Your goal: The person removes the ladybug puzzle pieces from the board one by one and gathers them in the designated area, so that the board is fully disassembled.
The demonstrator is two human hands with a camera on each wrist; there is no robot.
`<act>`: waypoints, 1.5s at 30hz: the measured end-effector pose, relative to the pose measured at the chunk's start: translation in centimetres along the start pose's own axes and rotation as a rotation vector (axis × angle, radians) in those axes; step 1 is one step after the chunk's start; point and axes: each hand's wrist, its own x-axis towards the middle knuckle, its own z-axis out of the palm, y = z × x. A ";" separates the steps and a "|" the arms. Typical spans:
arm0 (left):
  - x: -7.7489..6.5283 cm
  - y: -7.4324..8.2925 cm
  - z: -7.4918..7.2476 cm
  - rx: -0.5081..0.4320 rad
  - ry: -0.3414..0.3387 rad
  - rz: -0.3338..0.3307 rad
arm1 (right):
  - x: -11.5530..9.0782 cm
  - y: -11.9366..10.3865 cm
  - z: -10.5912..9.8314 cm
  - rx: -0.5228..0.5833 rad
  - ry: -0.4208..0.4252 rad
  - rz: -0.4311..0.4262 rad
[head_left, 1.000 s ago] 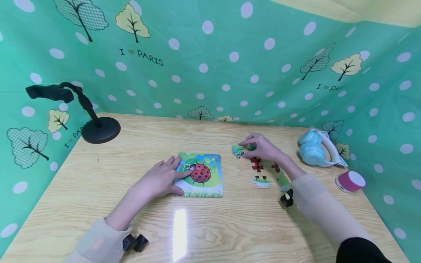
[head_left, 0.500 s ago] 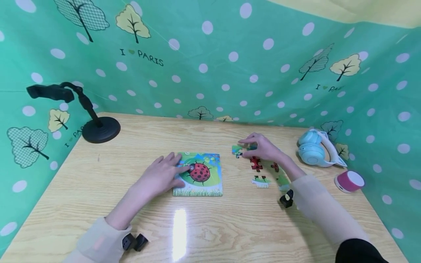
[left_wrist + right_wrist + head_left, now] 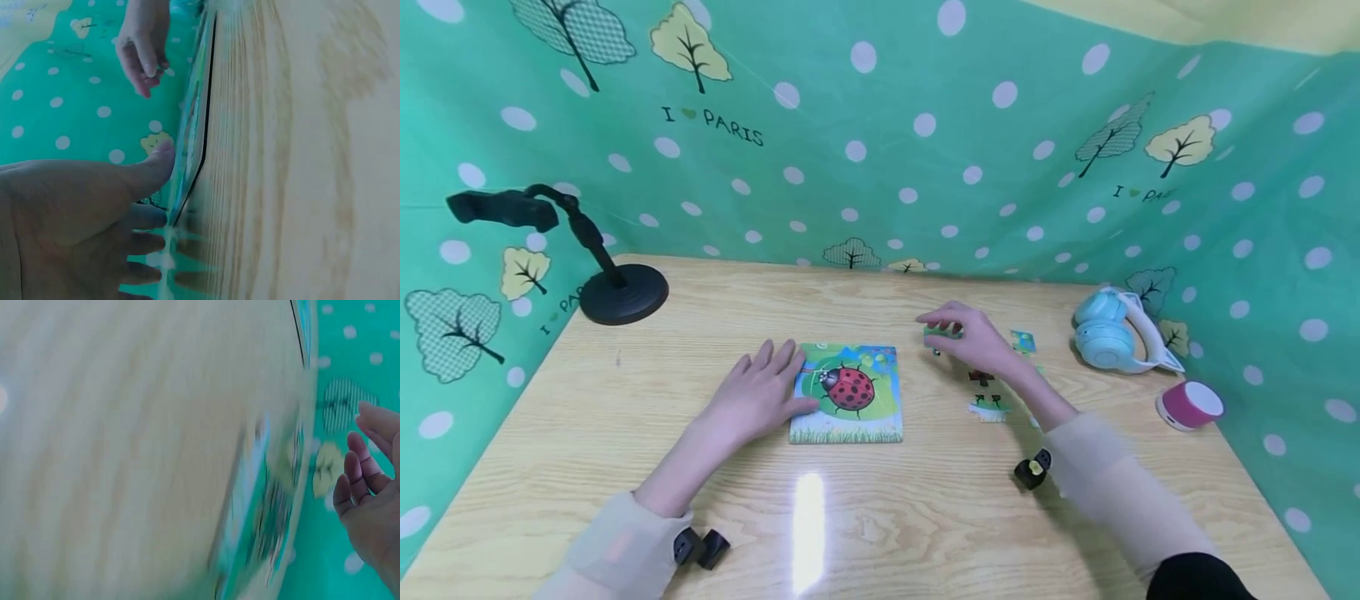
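A square ladybug picture puzzle [image 3: 880,417] lies flat in the middle of the table. My left hand [image 3: 752,396] rests along its left side, thumb over the picture and the other fingers spread straight near its upper left corner. In the left wrist view, the left hand [image 3: 75,219] reaches to the board's edge [image 3: 199,125]. My right hand [image 3: 966,333] hovers above a green puzzle piece [image 3: 931,333], which shows between thumb and fingers. In the right wrist view, the right hand [image 3: 375,481] has loosely bent fingers with nothing between them.
Beside the right hand and forearm lie a red piece [image 3: 981,377], a grass-edged piece [image 3: 988,408] and a blue-green piece [image 3: 1022,341]; others are partly hidden. Headphones [image 3: 1105,337] and a pink cylinder [image 3: 1190,404] stand at the right, a black stand [image 3: 625,293] at the back left.
My right hand has shifted left over the green piece, uncovering the blue-green one. My left index finger has drawn back from the ladybug, and the left fingers now lie nearer the board's left edge.
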 end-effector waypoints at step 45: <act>0.3 0.2 -0.2 -0.002 -0.110 -0.062 | 0.8 -10.4 11.5 -0.084 -0.123 0.032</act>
